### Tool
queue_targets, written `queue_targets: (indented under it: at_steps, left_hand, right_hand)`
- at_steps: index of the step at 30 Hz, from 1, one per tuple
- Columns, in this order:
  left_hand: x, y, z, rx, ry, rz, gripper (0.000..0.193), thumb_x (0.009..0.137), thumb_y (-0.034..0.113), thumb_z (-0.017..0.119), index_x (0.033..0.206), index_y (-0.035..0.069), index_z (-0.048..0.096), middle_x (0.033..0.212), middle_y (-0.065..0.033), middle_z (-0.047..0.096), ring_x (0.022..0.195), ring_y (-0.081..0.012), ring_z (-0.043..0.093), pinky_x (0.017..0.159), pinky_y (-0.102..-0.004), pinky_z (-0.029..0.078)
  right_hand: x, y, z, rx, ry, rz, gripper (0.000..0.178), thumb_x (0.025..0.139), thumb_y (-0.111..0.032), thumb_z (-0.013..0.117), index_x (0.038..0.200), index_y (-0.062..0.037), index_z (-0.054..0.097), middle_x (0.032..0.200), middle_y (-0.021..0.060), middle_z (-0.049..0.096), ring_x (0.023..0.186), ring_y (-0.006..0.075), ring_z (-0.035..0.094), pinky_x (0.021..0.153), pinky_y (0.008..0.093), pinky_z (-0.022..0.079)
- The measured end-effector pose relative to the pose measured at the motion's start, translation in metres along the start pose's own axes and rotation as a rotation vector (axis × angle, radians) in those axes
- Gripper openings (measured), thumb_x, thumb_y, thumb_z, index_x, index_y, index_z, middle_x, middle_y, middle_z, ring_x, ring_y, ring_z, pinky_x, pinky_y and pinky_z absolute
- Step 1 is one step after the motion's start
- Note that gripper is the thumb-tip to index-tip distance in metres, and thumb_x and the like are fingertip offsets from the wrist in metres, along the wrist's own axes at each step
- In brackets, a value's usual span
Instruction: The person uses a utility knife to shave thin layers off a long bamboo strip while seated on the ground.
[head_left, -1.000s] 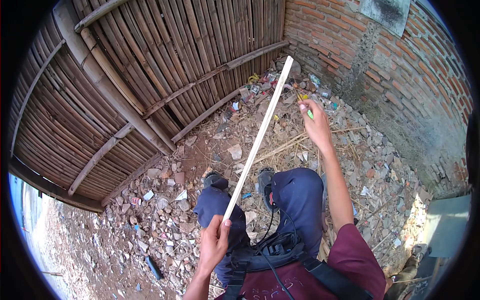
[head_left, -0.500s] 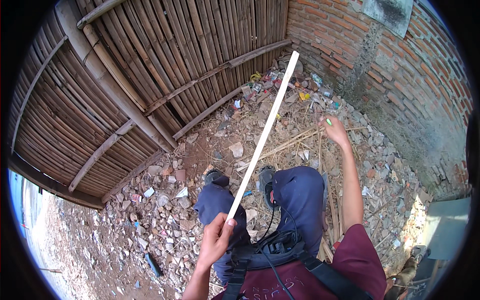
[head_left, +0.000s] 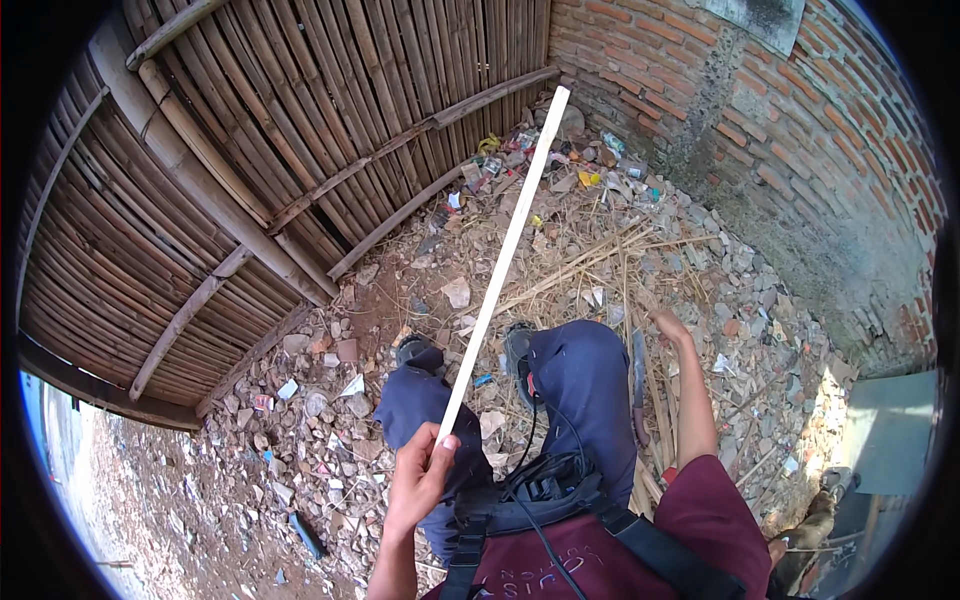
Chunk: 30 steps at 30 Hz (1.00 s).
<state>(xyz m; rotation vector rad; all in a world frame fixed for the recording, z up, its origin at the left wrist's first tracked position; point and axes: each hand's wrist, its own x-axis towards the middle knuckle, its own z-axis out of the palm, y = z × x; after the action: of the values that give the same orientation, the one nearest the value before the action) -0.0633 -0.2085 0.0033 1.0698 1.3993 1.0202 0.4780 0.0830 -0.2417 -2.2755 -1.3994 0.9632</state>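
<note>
My left hand (head_left: 418, 478) is closed round the lower end of a long, flat, pale strip of wood or bamboo (head_left: 500, 270). The strip slants up and away from me, passing over my left leg, with its far end near the wall corner. My right hand (head_left: 664, 324) is low over the ground beyond my right knee, its fingers stretched forward, slightly blurred, and no object shows in it. Nearest to it are thin dry bamboo strips (head_left: 655, 380) on the rubble. A long blade with a brownish handle (head_left: 640, 425) lies close beside my right knee.
A bamboo-slat wall (head_left: 330, 110) stands at the left and meets a brick wall (head_left: 640, 60) at the far corner. Rubble and litter (head_left: 560, 180) cover the ground. A grey-green panel (head_left: 895, 430) is at the right edge. Black cords (head_left: 530, 440) hang across my lap.
My right hand has moved down and nearer to me; the small green thing in it no longer shows. My left hand still holds the strip, and the whole view has shifted slightly.
</note>
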Motion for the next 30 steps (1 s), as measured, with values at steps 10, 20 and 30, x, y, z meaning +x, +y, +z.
queue_targets:
  at_steps: [10, 20, 30]
  left_hand:
    - [0.015, 0.005, 0.007, -0.024, -0.059, 0.015, 0.018, 0.112, 0.018, 0.061, 0.102, 0.003, 0.063, 0.072, 0.0089, 0.048, 0.063, 0.0001, 0.038, 0.055, -0.0227, 0.028]
    - [0.041, 0.008, 0.013, -0.113, -0.156, 0.021, 0.022, 0.115, 0.026, 0.056, 0.106, 0.007, 0.059, 0.068, 0.0097, 0.04, 0.055, -0.0001, 0.031, 0.048, -0.0227, 0.021]
    - [0.047, 0.026, 0.016, -0.39, -0.362, -0.124, 0.032, 0.117, 0.034, 0.047, 0.098, 0.009, 0.051, 0.068, 0.0073, 0.034, 0.055, -0.0032, 0.025, 0.047, -0.0237, 0.019]
  right_hand:
    - [-0.056, 0.2, 0.05, -0.485, -0.078, 0.082, 0.047, 0.092, -0.029, 0.059, 0.072, 0.0104, 0.073, 0.071, 0.0266, 0.072, 0.073, 0.0405, 0.076, 0.082, 0.0476, 0.06]
    - [-0.124, 0.155, 0.072, 0.247, -0.294, 0.168, 0.034, 0.096, -0.015, 0.061, 0.124, 0.0033, 0.066, 0.084, 0.0131, 0.067, 0.065, 0.0222, 0.062, 0.056, 0.0365, 0.047]
    - [-0.161, -0.111, -0.017, 1.297, -0.458, -0.35, 0.043, 0.107, -0.013, 0.056, 0.147, 0.0032, 0.058, 0.084, 0.0013, 0.063, 0.064, 0.0064, 0.05, 0.058, 0.0218, 0.037]
